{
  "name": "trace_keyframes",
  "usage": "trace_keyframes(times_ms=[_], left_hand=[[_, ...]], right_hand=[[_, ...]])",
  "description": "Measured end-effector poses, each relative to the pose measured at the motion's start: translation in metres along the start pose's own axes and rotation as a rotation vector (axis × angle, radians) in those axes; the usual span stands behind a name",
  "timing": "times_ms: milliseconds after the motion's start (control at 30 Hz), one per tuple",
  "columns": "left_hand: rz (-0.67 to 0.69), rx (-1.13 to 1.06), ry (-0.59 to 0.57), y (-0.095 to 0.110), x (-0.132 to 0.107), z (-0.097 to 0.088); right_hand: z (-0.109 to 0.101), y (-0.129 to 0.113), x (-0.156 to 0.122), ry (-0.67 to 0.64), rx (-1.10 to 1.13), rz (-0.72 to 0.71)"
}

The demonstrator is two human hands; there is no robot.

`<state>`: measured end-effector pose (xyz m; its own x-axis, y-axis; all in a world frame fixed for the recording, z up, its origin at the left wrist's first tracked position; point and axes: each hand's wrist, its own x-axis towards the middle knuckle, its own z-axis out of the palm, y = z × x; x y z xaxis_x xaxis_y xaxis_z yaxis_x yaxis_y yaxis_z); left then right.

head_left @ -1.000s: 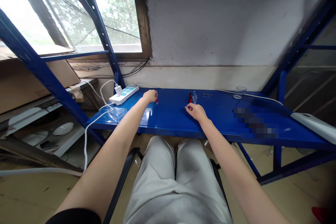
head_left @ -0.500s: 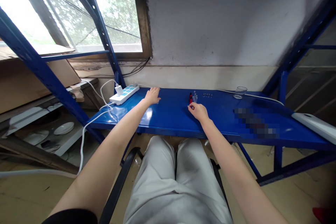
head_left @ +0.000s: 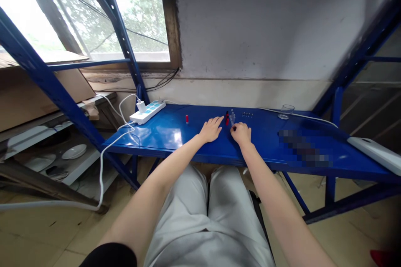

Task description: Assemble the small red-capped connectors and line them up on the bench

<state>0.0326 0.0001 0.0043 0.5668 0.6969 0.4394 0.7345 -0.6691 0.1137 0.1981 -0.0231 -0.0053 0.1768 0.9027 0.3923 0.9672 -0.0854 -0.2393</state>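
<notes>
On the blue tabletop (head_left: pixel 166 133), my left hand (head_left: pixel 211 129) reaches with fingers stretched out and nothing visible in them. Its fingertips are close to a small group of red and black pieces (head_left: pixel 227 118). Beside these stands a cluster of small clear tubes (head_left: pixel 232 116). My right hand (head_left: pixel 242 133) is just in front of the tubes, thumb and fingers pinched together; what they hold, if anything, is too small to make out. One small red-topped tube (head_left: pixel 187 119) stands alone to the left. A row of several tiny light-coloured pieces (head_left: pixel 247 114) lies to the right.
A white power strip (head_left: pixel 148 112) with a plugged-in cable lies at the table's left end. Toward the right are a clear glass (head_left: pixel 286 111), a blurred-out dark object (head_left: pixel 303 148) and a white device (head_left: pixel 376 152). Blue metal posts (head_left: pixel 122 29) frame the table.
My left hand has moved right, away from the red-topped tube, which now shows standing alone. My right hand has shifted slightly right, in front of the clear tubes.
</notes>
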Motion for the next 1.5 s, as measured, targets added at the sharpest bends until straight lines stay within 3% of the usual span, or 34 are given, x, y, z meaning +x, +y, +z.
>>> trace_keyframes(times_ms=[167, 433, 600, 833, 967, 1200, 1500], left_hand=[[-0.056, -0.01, -0.05, 0.016, 0.013, 0.02], [-0.11, 0.007, -0.09, 0.021, 0.028, 0.028], [-0.088, 0.03, 0.047, 0.021, 0.03, 0.026], [-0.124, 0.0, 0.086, 0.012, 0.026, 0.015], [-0.126, -0.096, 0.168, 0.003, 0.016, 0.007], [-0.322, -0.414, 0.37, 0.002, -0.007, 0.007], [-0.471, -0.615, 0.561, -0.005, -0.013, 0.002]], right_hand=[[-0.001, 0.0, -0.001, -0.023, 0.028, 0.023], [0.002, 0.001, 0.0, -0.073, 0.042, 0.029], [0.001, 0.001, 0.0, -0.095, 0.044, 0.014], [0.003, 0.002, 0.001, -0.124, 0.05, 0.008], [0.005, 0.002, 0.002, -0.127, 0.046, 0.001], [0.008, 0.001, 0.003, -0.144, 0.013, -0.002], [0.008, 0.001, 0.003, -0.166, 0.021, -0.022]])
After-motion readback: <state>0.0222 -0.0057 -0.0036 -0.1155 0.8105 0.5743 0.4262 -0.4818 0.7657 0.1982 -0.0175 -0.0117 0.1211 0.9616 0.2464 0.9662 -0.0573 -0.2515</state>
